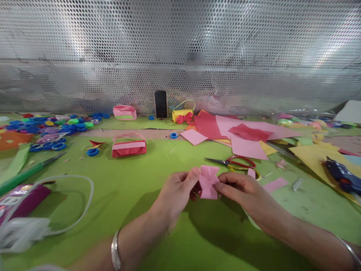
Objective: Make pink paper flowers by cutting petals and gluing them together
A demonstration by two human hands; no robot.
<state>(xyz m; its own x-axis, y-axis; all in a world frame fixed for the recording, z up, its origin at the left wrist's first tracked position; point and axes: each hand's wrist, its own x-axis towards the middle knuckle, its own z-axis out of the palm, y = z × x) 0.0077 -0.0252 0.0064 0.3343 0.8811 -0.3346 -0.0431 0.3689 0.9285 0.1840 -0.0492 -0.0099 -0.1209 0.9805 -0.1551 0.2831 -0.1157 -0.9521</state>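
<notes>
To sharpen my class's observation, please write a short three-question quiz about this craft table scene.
1. True or false: the left hand and right hand both pinch the pink folded paper.
2. What lies on the green mat just beyond the right hand? A red-handled scissors B a stapler C a mug
3. Name the dark object standing upright against the perforated wall.
Key: 1 true; 2 A; 3 the phone.

Folded pink paper piece (208, 181): small, creased into pleats that fan out at top and bottom, pinched narrower at the middle, bow-like. Held upright just above the green worktop (126, 188), near its front centre. Lower folds partly hidden; possibly several layers.
</notes>
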